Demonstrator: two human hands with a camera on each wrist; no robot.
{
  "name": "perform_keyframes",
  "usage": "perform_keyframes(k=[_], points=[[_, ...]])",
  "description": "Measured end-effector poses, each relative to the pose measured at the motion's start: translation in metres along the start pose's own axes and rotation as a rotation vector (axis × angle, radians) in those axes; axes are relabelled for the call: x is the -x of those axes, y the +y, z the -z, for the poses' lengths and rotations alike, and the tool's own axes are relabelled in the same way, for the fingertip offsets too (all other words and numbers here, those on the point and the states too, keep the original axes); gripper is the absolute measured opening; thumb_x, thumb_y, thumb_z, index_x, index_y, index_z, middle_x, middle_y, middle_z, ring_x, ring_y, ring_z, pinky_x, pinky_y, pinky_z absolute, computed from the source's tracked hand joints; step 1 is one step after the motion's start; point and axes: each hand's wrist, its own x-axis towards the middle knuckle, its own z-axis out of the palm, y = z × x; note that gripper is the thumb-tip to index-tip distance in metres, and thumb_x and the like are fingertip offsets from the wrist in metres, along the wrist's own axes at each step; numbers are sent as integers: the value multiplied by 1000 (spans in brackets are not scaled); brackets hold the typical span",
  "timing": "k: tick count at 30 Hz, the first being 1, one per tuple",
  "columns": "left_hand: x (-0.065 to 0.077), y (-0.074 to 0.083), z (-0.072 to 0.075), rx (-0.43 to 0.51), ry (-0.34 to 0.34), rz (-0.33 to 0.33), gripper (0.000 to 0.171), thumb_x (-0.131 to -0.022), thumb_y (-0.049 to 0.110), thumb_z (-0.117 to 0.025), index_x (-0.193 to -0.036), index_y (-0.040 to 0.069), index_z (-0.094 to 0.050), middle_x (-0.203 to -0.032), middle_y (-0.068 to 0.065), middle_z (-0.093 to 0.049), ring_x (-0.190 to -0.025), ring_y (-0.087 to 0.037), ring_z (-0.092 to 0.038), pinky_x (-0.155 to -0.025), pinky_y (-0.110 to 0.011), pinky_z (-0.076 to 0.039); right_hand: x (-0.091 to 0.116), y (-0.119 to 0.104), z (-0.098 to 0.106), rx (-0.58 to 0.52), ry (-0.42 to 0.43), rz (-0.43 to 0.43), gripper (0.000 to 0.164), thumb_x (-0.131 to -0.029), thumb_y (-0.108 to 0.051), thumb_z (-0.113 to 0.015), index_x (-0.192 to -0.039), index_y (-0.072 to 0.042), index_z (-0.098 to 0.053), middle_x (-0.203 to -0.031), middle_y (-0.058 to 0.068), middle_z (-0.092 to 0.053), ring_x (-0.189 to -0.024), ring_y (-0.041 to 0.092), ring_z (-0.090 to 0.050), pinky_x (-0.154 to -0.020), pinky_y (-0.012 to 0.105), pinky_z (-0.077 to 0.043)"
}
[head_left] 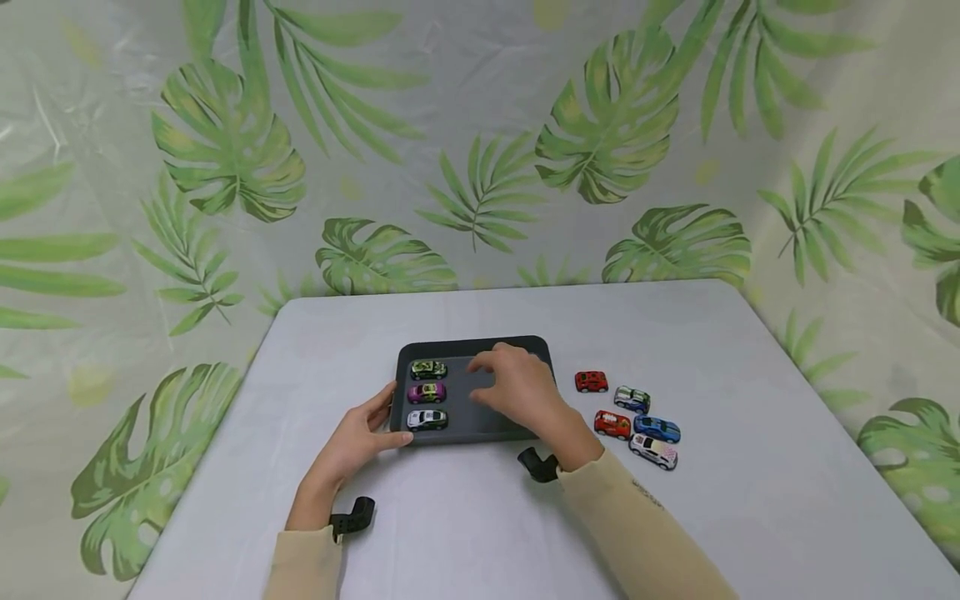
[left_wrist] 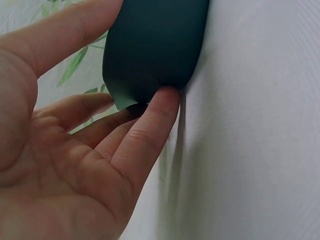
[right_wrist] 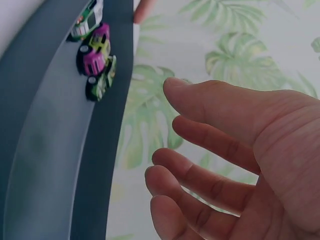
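The dark tray (head_left: 472,436) is held by its left end between thumb and fingers of the left hand (head_left: 358,435); it is best kept steady, so that the white car (head_left: 427,420), purple car (head_left: 427,392) and green car (head_left: 428,369) lined up inside are not jolted. Above it, the right hand (head_left: 519,387) is spread, nothing pinched. Five loose toy cars (head_left: 612,424) at the right are shown only in the head view; all five right fingertips (right_wrist: 159,176), only from its wrist.

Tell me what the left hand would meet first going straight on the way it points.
The dark gray tray: the left hand's fingers touch its left end. Whether they would push it or slip over its rim is unclear.
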Motion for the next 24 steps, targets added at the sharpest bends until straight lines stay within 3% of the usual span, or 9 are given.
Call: perform_keyframes(k=[17, 24], points=[[1, -2, 0, 2, 9, 2, 100, -80, 16, -87, -160, 22, -29, -164, -8, -26, -148, -23, -27, -114, -39, -32, 7, 31, 16, -52, 24, -64, 37, -81, -32, -87, -115, -29, -75, -106, -1, -65, -78, 17, -63, -58, 31, -49], [2, 3, 0, 3, 0, 2, 100, -81, 13, -86, -161, 21, -26, -164, -9, -25, -149, -26, -26, -114, -42, -32, 8, 46, 26, -57, 14, -92, 40, -82, -35, -85, -119, -28, -74, -108, 0, -64, -85, 19, -64, -61, 35, -51]])
